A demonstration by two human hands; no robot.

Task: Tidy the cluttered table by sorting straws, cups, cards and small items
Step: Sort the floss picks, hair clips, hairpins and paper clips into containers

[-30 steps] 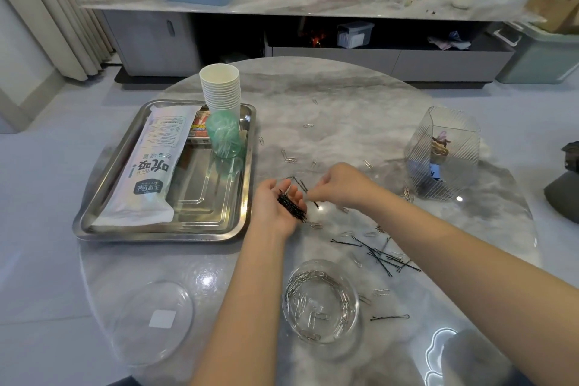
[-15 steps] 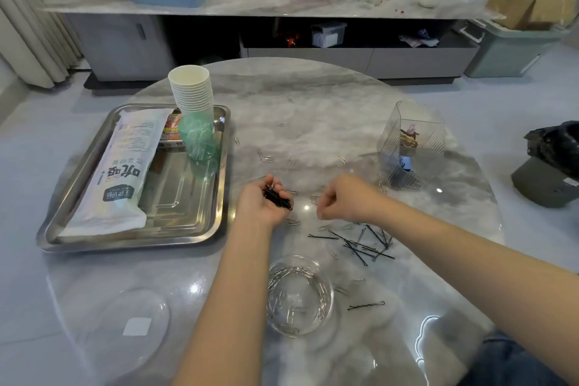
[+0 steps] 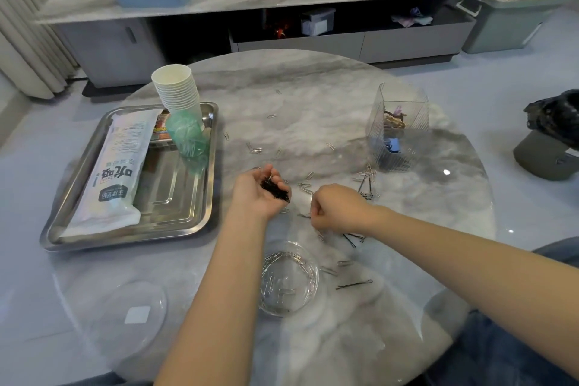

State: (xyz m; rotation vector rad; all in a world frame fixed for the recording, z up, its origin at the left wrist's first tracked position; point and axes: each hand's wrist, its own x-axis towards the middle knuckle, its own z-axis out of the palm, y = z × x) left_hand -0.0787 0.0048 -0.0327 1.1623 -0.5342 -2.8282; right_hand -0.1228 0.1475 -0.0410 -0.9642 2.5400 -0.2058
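Note:
My left hand [image 3: 255, 194] is palm up over the middle of the round marble table [image 3: 329, 110], its fingers cupped round a bunch of black hairpins [image 3: 275, 189]. My right hand [image 3: 336, 208] hovers just right of it, fingers curled down onto the tabletop among loose pins; what it pinches is hidden. More black hairpins [image 3: 366, 188] and silver paper clips [image 3: 255, 150] lie scattered around. A clear glass bowl [image 3: 289, 280] of paper clips sits in front of me, one hairpin [image 3: 354, 284] beside it.
A steel tray [image 3: 188, 222] at the left holds a white straw pack [image 3: 116, 172], a stack of paper cups [image 3: 177, 91] and a green cup [image 3: 186, 135]. A clear ribbed box [image 3: 398, 125] stands at the right, a clear lid [image 3: 125, 316] near the front left edge.
My right hand has drawn back from my left hand, toward me and down onto the loose pins. My left hand still holds the hairpin bunch, palm up.

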